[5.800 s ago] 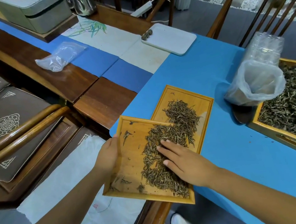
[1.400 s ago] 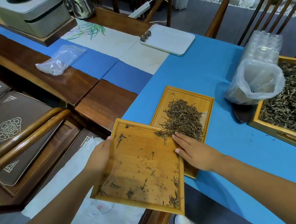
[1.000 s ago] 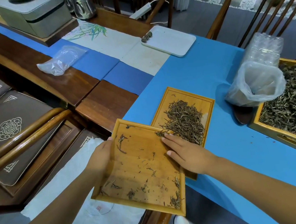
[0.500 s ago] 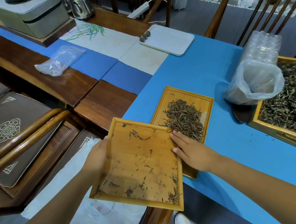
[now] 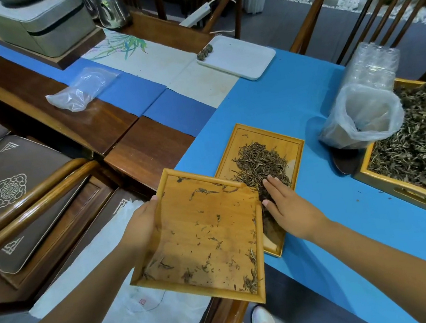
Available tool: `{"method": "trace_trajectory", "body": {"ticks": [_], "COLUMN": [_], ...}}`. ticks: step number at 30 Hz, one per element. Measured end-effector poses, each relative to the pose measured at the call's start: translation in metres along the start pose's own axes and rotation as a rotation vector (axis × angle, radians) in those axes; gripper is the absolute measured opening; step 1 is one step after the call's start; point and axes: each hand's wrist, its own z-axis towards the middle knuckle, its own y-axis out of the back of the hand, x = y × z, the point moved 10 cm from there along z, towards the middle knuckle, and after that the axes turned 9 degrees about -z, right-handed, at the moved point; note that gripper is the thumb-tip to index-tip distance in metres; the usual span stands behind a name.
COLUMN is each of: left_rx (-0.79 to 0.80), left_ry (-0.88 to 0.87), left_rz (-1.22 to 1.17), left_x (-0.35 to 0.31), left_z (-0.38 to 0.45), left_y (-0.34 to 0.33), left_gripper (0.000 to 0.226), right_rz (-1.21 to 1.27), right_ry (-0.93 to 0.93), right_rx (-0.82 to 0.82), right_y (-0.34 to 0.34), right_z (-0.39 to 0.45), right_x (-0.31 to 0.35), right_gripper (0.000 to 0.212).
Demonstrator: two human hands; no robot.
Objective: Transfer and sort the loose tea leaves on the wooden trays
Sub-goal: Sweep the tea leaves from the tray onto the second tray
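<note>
My left hand (image 5: 144, 222) grips the left edge of a wooden tray (image 5: 206, 243) held tilted over the table's near edge; only a few scattered tea leaves cling to it. Its right side overlaps a second wooden tray (image 5: 294, 148) lying flat on the blue cloth. That tray carries a pile of loose tea leaves (image 5: 258, 166). My right hand (image 5: 288, 205) lies flat with straight fingers on the near end of that pile.
A large wooden tray (image 5: 405, 190) full of tea leaves stands at the right edge. An open plastic bag (image 5: 366, 116) and stacked clear cups (image 5: 372, 64) sit beside it. A white tray (image 5: 242, 60) lies farther back, a small plastic bag (image 5: 80, 89) at the left. Chairs flank the table.
Most leaves went from the held tray onto the flat tray. In the last half second my right hand slid forward off the held tray's edge onto the pile.
</note>
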Motion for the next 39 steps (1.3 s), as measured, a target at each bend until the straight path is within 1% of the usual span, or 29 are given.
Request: {"method": "trace_trajectory", "body": {"ticks": [4, 7, 14, 19, 22, 25, 32, 36, 39], "left_rx": [-0.027, -0.010, -0.050, -0.030, 0.006, -0.008, 0.038, 0.047, 0.067], "left_ry": [-0.009, -0.014, 0.003, 0.001, 0.002, 0.005, 0.053, 0.017, -0.007], "left_rz": [0.053, 0.024, 0.005, -0.078, -0.112, -0.163, -0.233, -0.188, -0.170], "left_x": [-0.001, 0.000, 0.002, 0.000, -0.002, -0.003, 0.001, -0.009, -0.021], "left_z": [0.000, -0.001, -0.004, -0.007, -0.009, -0.009, -0.011, -0.008, -0.010], "left_y": [0.002, 0.002, 0.009, 0.010, 0.004, -0.002, -0.031, -0.052, -0.077], "left_gripper": [0.047, 0.043, 0.040, 0.043, 0.041, 0.035, 0.031, 0.040, 0.037], "right_rz": [0.022, 0.050, 0.063, 0.076, 0.098, 0.127, 0.160, 0.187, 0.210], "right_ry": [-0.002, 0.021, 0.043, 0.024, 0.023, 0.016, -0.071, -0.179, -0.248], "right_rx": [0.081, 0.108, 0.049, 0.031, 0.004, -0.058, -0.105, -0.133, -0.156], "right_y": [-0.009, -0.013, -0.004, 0.003, 0.010, 0.020, 0.027, 0.029, 0.032], "right_z": [0.000, -0.002, -0.010, -0.015, -0.019, -0.024, -0.050, -0.070, -0.087], "right_x": [0.005, 0.011, 0.014, 0.009, 0.008, 0.005, -0.028, -0.058, -0.079], "right_gripper": [0.058, 0.059, 0.057, 0.056, 0.056, 0.055, 0.054, 0.054, 0.053]}}
